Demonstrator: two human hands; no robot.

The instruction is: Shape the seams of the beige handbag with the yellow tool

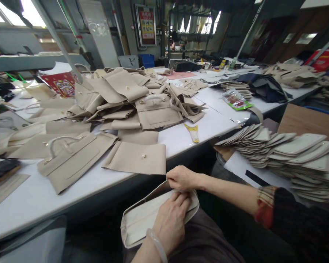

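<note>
1. The shell (142, 219) is lying on the lap (208, 241), just off the front edge of the counter (90, 180); with only soft cloth bearing it, it could tip or slide if both hands were easing at once.
2. The right hand (183, 178) is curling into a fist, its grip apparently clamping on the shell's far rim; a bare pinch like this could slip, and a hard tug could be stretching the rim out of line.
3. The left hand (172, 212) is spreading bent fingers inside the shell; whether that grip is closing on anything, I cannot tell. Uneven pressing could be creasing the lining.
4. The panel (138, 159) is reaching the counter's front edge, its corner showing right by the right fist; a passing knuckle could be catching it.
5. The stack (298, 153), beyond the counter's front edge at right, is leaning in loose, flat, round-cornered layers; an elbow knock could start it sliding.
6. The shell is showing a long, rounded form with pale, matte lining and thin beige walls; the panel is looking smooth and leathery, bearing a small metal fitting.
</note>
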